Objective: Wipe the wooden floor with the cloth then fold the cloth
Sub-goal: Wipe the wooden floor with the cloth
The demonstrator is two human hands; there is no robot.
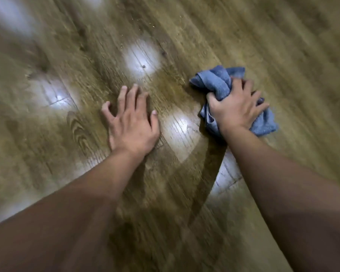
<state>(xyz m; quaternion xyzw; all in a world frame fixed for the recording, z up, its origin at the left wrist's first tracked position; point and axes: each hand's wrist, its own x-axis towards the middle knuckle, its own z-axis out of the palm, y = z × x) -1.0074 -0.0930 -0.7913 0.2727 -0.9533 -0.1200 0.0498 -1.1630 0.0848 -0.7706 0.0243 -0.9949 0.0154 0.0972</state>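
Note:
A crumpled blue cloth [218,81] lies bunched on the brown wooden floor [204,36], right of centre. My right hand [236,108] presses down on it, fingers closed into the fabric, which sticks out beyond the hand at the top left and lower right. My left hand [132,120] rests flat on the bare planks to the left of the cloth, fingers spread, holding nothing. A gap of floor separates the two hands.
Bright patches of reflected light [141,57] shine on the planks between and around the hands. Small specks of dust [145,24] dot the floor further away. The edges of the view are blurred.

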